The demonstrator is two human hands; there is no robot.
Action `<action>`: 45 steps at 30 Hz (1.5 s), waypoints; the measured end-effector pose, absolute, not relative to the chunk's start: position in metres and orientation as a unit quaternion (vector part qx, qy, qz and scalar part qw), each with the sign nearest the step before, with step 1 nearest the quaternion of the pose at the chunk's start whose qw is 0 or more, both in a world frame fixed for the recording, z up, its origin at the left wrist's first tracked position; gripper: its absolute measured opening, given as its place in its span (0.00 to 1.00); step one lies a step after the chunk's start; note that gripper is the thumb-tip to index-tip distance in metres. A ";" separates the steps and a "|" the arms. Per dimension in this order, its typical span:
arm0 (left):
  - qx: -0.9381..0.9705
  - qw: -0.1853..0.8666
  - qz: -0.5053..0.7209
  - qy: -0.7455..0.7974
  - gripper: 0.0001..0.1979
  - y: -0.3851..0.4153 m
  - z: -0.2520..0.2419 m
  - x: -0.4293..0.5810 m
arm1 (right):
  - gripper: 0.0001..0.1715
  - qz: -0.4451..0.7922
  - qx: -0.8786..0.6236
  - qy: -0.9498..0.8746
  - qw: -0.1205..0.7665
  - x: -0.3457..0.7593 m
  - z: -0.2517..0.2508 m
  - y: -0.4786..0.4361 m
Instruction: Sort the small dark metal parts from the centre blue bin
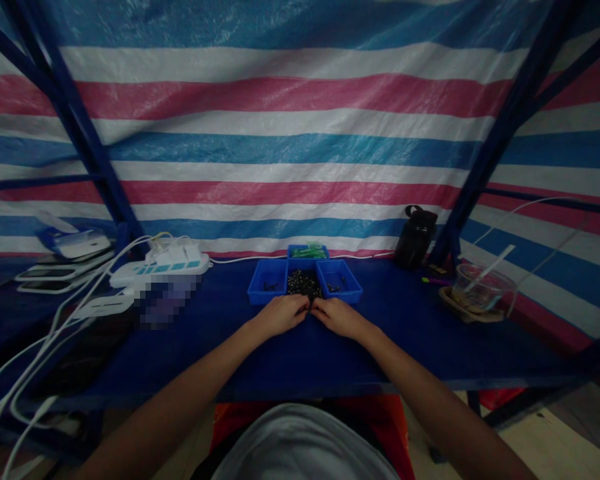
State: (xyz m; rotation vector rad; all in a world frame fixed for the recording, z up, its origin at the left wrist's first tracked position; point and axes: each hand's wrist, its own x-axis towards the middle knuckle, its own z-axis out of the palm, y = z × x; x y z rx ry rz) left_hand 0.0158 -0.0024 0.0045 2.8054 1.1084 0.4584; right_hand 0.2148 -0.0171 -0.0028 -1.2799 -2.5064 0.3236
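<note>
My left hand [286, 313] and my right hand [336, 316] meet at the front of a middle blue bin, fingertips pinched close together. Whatever sits between the fingers is too small to make out. Just beyond them, the middle bin holds a heap of small black and silvery pieces [303, 283]. On its left stands a blue bin [269, 273] with a few dark bits inside. The blue bin on the right [339, 275] also has a few small dark pieces. Behind the middle one, another blue bin holds green packets [308, 251].
At left on the blue table [290, 363] lie a white power strip [160, 268] with plugs, loose white cables and stacked phones [55, 273]. A black bottle [415, 237] and a plastic cup with a straw [483, 288] stand at right. Striped sheeting [290, 147] hangs behind.
</note>
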 end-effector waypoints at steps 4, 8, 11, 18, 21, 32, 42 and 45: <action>0.918 0.062 0.158 0.357 0.04 -0.003 0.006 0.017 | 0.12 0.116 -0.443 -0.875 0.159 0.215 -0.005 -0.016; 0.923 0.085 0.167 0.336 0.05 -0.005 0.009 0.017 | 0.12 0.117 -0.427 -0.880 0.169 0.215 -0.006 -0.015; 0.926 0.087 0.170 0.327 0.05 -0.007 0.010 0.017 | 0.10 0.119 -0.427 -0.880 0.167 0.215 -0.005 -0.015; 0.923 0.058 0.141 0.353 0.03 -0.010 0.013 0.018 | 0.08 0.139 -0.410 -0.884 0.177 0.216 0.000 -0.020; 0.923 0.051 0.131 0.358 0.03 -0.009 0.013 0.018 | 0.10 0.140 -0.412 -0.883 0.179 0.215 0.004 -0.022; 0.923 0.030 0.121 0.365 0.06 -0.004 0.008 0.015 | 0.13 0.115 -0.424 -0.882 0.169 0.216 0.004 -0.020; 0.920 0.031 0.136 0.367 0.05 -0.006 0.012 0.016 | 0.08 0.135 -0.434 -0.875 0.165 0.217 0.000 -0.016; 0.923 0.040 0.146 0.352 0.06 -0.008 0.013 0.017 | 0.06 0.142 -0.434 -0.874 0.164 0.218 -0.002 -0.015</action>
